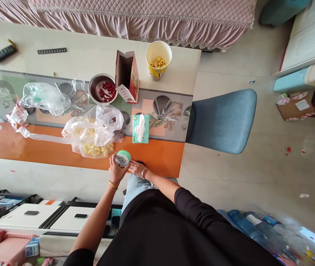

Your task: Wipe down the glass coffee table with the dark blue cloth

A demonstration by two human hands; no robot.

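Table [161, 159] with an orange near side, tiled floor [223, 177], one blue chair [221, 122] at the right edge.
Left hand [116, 171] grasps one green-rimmed container [123, 159] by the near edge; right hand [137, 169] beside it, grip hard to tell; beyond, one bowl [92, 87], one tissue pack [135, 128].

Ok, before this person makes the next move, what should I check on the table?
1. Left hand gripping the green-rimmed container: ok.
2. Right hand also touching it: cannot tell; it is very near.
3. Popcorn bucket standing upright: ok, popcorn inside.
4. Metal bowl upright: ok, red pieces inside.
5. Space around the container uncluttered: not ok; a plastic bag with yellow pieces lies close by.
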